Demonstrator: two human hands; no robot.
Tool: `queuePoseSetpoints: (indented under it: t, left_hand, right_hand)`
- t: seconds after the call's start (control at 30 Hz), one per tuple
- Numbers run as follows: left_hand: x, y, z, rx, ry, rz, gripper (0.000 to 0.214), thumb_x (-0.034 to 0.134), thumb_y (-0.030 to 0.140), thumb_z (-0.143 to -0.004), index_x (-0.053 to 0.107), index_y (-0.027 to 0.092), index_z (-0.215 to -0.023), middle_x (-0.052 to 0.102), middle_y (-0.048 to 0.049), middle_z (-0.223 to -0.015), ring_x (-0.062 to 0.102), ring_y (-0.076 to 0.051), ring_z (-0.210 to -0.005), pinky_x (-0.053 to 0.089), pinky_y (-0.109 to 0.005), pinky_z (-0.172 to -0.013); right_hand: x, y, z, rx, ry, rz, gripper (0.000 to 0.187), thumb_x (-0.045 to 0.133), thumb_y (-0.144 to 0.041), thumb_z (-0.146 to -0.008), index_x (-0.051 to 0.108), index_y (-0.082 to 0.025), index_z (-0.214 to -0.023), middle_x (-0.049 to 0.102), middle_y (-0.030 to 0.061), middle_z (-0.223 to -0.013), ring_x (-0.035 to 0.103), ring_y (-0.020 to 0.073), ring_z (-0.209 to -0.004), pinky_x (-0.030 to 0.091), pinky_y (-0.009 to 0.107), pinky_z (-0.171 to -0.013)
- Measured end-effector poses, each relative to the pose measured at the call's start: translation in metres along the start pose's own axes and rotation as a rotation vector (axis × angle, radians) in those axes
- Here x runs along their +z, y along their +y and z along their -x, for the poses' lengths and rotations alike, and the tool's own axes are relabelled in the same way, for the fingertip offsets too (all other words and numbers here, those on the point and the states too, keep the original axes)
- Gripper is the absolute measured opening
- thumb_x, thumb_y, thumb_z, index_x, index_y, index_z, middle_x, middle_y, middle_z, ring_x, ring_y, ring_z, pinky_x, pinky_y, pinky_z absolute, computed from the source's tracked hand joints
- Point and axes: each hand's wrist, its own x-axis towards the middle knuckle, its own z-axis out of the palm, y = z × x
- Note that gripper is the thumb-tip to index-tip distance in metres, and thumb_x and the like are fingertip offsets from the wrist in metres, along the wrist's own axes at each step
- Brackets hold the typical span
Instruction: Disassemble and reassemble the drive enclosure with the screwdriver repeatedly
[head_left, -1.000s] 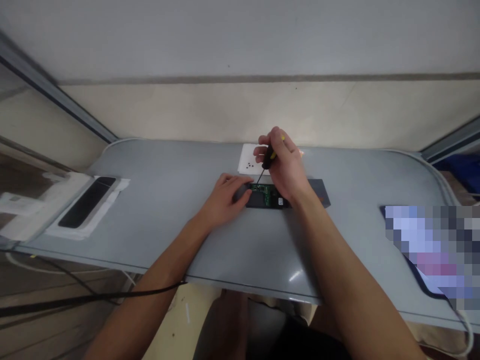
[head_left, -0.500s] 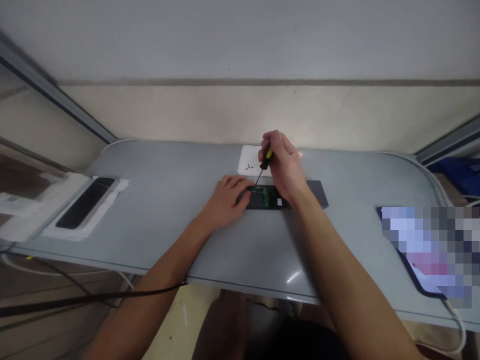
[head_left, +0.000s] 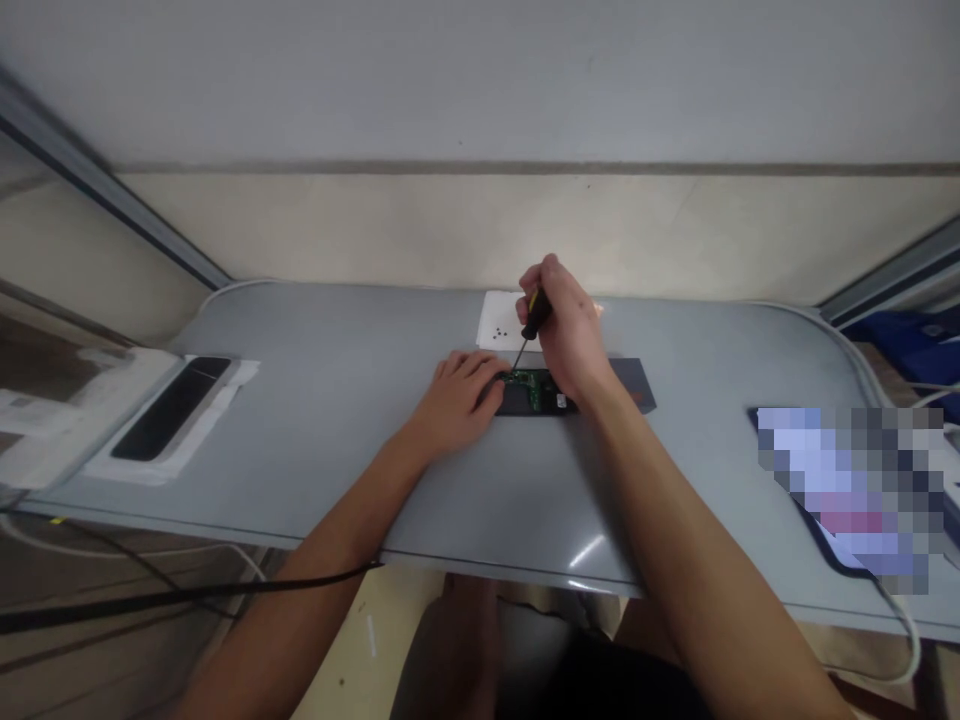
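Grasps a screwdriver (head_left: 535, 316) in the right hand (head_left: 568, 332), with fingers curled round the dark, yellow-marked handle. Slants it down and to the left, with the tip among the parts at the far side of a green circuit board (head_left: 534, 392), inside an open black device (head_left: 514, 402). Cannot tell whether seated in a screw head or merely touching close by; too small to read. Holds the device by its left end in the left hand (head_left: 459, 402), with thumb and bent fingers over it, just beside the tip. Has the device flat on the table (head_left: 337, 345), about midway between the left and right edges and nearer the far edge than the near one.

Could skid across the board and scratch it, given so slanted a drive and a poor seat in the slot. Could also jab the left fingers, given how close to the tip. Might twist the device out of line on this smooth top with too light a hold at only one end. Could scatter the small dark bits (head_left: 499, 333), probably screws, lying loose on the white paper (head_left: 491, 308) toward the far edge, with one brush of the right hand's knuckles. Risks less with the dark slab (head_left: 172, 405) by the left edge and the screen (head_left: 832, 490) by the right edge, both well apart.
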Motion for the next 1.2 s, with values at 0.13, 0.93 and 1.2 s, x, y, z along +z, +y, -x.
queuePoseSetpoints:
  t: [0.13,0.93,1.2]
  left_hand:
    - [-0.001,0.0,0.0,0.016,0.005,0.019,0.034,0.039,0.032,-0.111,0.064,0.025,-0.132,0.068,-0.0065,-0.138,0.054,-0.028,-0.117,0.042,-0.049,-0.111]
    - [0.001,-0.003,0.0,0.033,-0.002,0.0,0.035,0.039,0.032,-0.112,0.065,0.024,-0.135,0.068,-0.0062,-0.14,0.054,-0.028,-0.117,0.042,-0.049,-0.111]
    - [0.002,-0.006,-0.001,0.058,0.001,-0.018,0.038,0.038,0.031,-0.112,0.065,0.024,-0.137,0.067,-0.0066,-0.143,0.053,-0.029,-0.118,0.041,-0.05,-0.112]
  right_hand:
    - [-0.005,0.004,-0.001,0.031,0.087,-0.002,0.062,0.067,-0.085,-0.082,0.044,-0.027,-0.08,0.043,-0.0067,-0.066,0.046,0.0096,-0.054,0.043,0.027,-0.052]
    - [0.012,0.003,0.003,-0.026,-0.05,0.066,0.055,0.053,-0.081,-0.093,0.061,-0.027,-0.096,0.048,-0.0052,-0.068,0.048,0.0104,-0.059,0.041,0.025,-0.055]
    - [0.005,-0.022,0.019,-0.173,-0.035,0.457,0.034,0.067,-0.056,-0.098,0.051,-0.028,-0.09,0.055,-0.0062,-0.067,0.052,0.0133,-0.062,0.043,0.029,-0.066]
